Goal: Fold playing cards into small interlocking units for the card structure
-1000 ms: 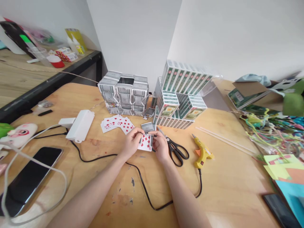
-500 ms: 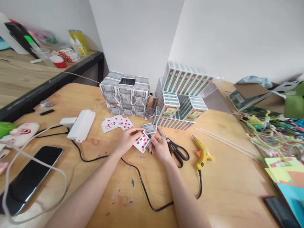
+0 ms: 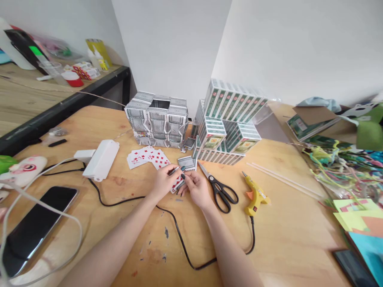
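My left hand (image 3: 164,181) and my right hand (image 3: 196,188) meet at mid-table, fingertips pinched on a playing card (image 3: 177,184) with red diamonds, partly hidden by the fingers. Behind them lie fanned face-up cards (image 3: 143,155) and a face-down card (image 3: 187,163). A structure of folded cards (image 3: 158,123) stands farther back. Stacked green-and-white card boxes (image 3: 236,103) rise to its right. Black-handled scissors (image 3: 222,191) lie just right of my right hand, with a yellow glue gun (image 3: 255,195) beyond them.
A black cord (image 3: 176,227) curves across the table in front of my hands. At left are a white power box (image 3: 101,159) and a phone (image 3: 38,227). Two clear sticks (image 3: 284,181), tangled yarn (image 3: 341,167) and coloured paper (image 3: 359,215) lie to the right.
Both hands have drawn closer together around the card, and it shows less of its face. My right hand has shifted slightly left, exposing more of the scissors.
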The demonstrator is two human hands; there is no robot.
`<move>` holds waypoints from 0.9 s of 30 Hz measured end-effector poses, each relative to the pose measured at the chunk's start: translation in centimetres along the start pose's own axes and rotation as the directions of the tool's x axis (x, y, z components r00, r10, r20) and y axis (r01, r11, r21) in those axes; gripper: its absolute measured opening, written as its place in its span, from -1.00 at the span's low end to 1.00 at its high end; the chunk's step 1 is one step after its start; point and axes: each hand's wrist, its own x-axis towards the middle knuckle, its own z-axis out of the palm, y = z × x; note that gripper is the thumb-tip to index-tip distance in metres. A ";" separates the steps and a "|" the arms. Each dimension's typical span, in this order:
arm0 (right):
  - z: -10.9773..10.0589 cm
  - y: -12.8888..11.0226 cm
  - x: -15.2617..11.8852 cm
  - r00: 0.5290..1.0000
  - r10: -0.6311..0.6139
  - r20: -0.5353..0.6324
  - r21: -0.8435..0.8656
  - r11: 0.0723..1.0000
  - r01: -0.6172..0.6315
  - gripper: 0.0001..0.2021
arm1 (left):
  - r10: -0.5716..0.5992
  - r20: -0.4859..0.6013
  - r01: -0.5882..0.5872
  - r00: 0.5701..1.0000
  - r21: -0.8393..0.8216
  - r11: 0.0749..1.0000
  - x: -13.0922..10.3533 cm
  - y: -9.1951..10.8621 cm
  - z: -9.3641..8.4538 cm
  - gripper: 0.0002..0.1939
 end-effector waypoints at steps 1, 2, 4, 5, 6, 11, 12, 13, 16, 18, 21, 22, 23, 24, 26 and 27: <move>0.0 0.0 0.0 1.000 -0.001 0.002 -0.001 1.000 0.001 -0.72 | -0.008 0.002 0.008 1.000 -0.014 1.000 0.0 0.0 0.0 -0.80; 0.0 -0.1 -0.1 1.000 -0.002 0.002 -0.002 1.000 0.002 -0.72 | -0.020 0.002 0.020 1.000 -0.037 0.999 0.0 0.0 0.0 -0.79; 0.0 -0.1 -0.1 1.000 0.001 0.002 0.000 1.000 -0.001 -0.73 | -0.040 -0.001 0.040 0.999 -0.083 0.996 0.0 0.0 0.0 -0.77; -0.1 -0.2 -0.1 1.000 0.004 0.002 0.004 1.000 -0.004 -0.73 | -0.039 -0.002 0.039 0.999 -0.093 0.995 0.0 0.1 0.0 -0.76; -0.1 -0.2 -0.1 1.000 0.009 0.001 0.011 1.000 -0.009 -0.73 | -0.027 -0.004 0.027 1.000 -0.087 0.996 0.0 0.1 0.0 -0.76; -0.6 -0.7 0.0 0.996 0.079 0.035 0.069 0.994 -0.081 -0.73 | 0.117 0.026 -0.119 0.993 0.090 0.989 -0.4 0.0 0.1 -0.78; -0.7 -0.9 -0.1 0.994 0.095 0.046 0.075 0.992 -0.099 -0.73 | 0.146 0.034 -0.150 0.989 0.127 0.981 -0.5 -0.1 0.2 -0.78; -0.7 -1.0 -0.1 0.993 0.108 0.055 0.077 0.991 -0.112 -0.73 | 0.175 0.040 -0.180 0.984 0.162 0.970 -0.6 -0.1 0.2 -0.78; -0.8 -1.2 -0.2 0.987 0.136 0.085 0.060 0.988 -0.141 -0.73 | 0.248 0.069 -0.258 0.966 0.260 0.931 -0.8 -0.3 0.2 -0.77; -0.8 -1.3 -0.2 0.984 0.145 0.102 0.042 0.988 -0.150 -0.73 | 0.283 0.094 -0.298 0.955 0.315 0.901 -0.8 -0.4 0.1 -0.76; -0.7 -1.2 -0.2 0.987 0.132 0.093 0.000 0.991 -0.132 -0.73 | 0.315 0.111 -0.333 0.943 0.372 0.866 -0.9 -0.5 0.1 -0.75; -0.6 -1.1 -0.3 0.989 0.124 0.080 -0.025 0.992 -0.122 -0.73 | 0.324 0.110 -0.341 0.940 0.383 0.858 -0.9 -0.6 0.1 -0.75; -0.5 -1.1 -0.3 0.991 0.117 0.064 -0.055 0.992 -0.114 -0.73 | 0.331 0.108 -0.346 0.937 0.390 0.853 -0.9 -0.6 0.0 -0.75; -0.4 -1.1 -0.4 0.993 0.112 0.047 -0.089 0.990 -0.108 -0.72 | 0.336 0.105 -0.349 0.936 0.394 0.850 -0.9 -0.5 0.0 -0.75; -0.2 -0.9 -0.5 0.995 0.100 0.016 -0.154 0.983 -0.097 -0.72 | 0.337 0.101 -0.349 0.936 0.398 0.848 -0.9 -0.5 0.0 -0.76; -0.1 -0.8 -0.6 0.996 0.089 0.004 -0.181 0.980 -0.087 -0.71 | 0.334 0.098 -0.344 0.938 0.398 0.850 -0.8 -0.5 0.0 -0.76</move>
